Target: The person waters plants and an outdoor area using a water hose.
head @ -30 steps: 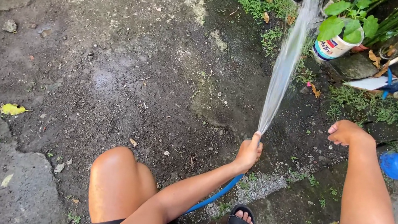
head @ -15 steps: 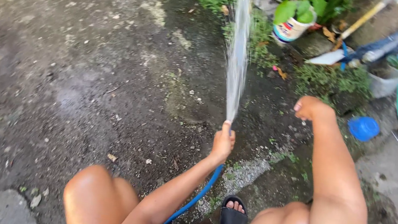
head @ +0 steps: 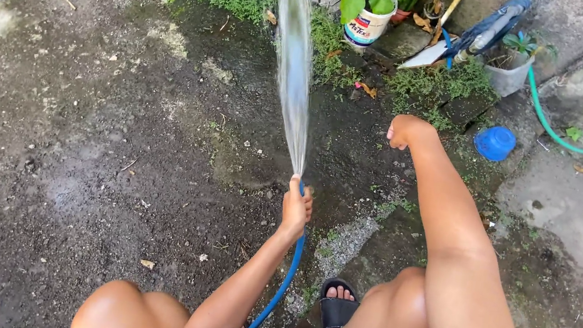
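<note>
- Since the earlier frame, the white pot (head: 369,19) and blue lid (head: 495,142) have slid left in view, and the water jet (head: 294,68) now leans toward 12 o'clock.
- Left hand (head: 296,207) has its fingers wrapped around the blue hose (head: 281,289), thumb over the nozzle; the hose trails out at 6 o'clock.
- Right hand (head: 405,130) is curled loosely shut on nothing, at 2 o'clock from the left hand.
- Wet ground (head: 125,129) lies below.

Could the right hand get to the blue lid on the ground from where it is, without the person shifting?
Probably yes. The right hand hangs loosely closed and empty, resting off the knee, and the blue lid lies just beyond it on open ground with nothing between.
</note>
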